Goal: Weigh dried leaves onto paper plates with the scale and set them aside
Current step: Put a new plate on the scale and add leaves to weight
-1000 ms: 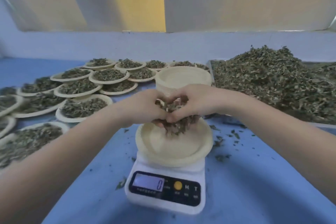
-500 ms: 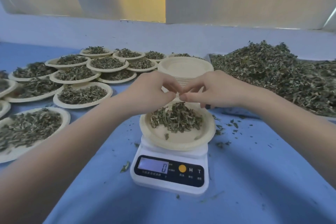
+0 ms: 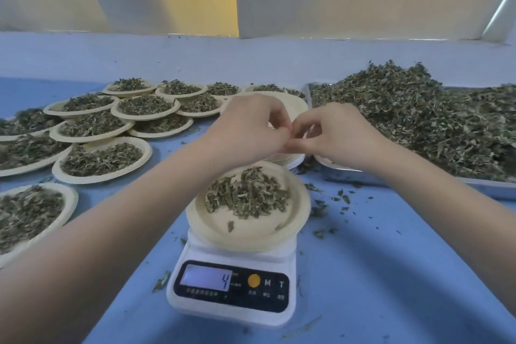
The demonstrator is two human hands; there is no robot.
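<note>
- Blue table [image 3: 391, 274] carries a white digital scale [image 3: 233, 292]; display reading blurred, not legible with confidence.
- Paper plate [image 3: 248, 234] sits on the scale platform; a small mound of dried leaves [image 3: 247, 194] lies toward its far side.
- Left hand [image 3: 251, 126] and right hand [image 3: 332, 131] hover above the plate, fingertips meeting; fingers curled; whether they pinch any leaf cannot be told.
- Stack of empty plates [image 3: 296, 105] stands behind the hands, partly hidden.
- Filled plates [image 3: 103, 158] lie overlapping at left.
- Metal tray [image 3: 488, 188] at right holds the bulk leaf heap [image 3: 405, 120]; loose fragments [image 3: 329, 204] lie scattered beside the scale.
</note>
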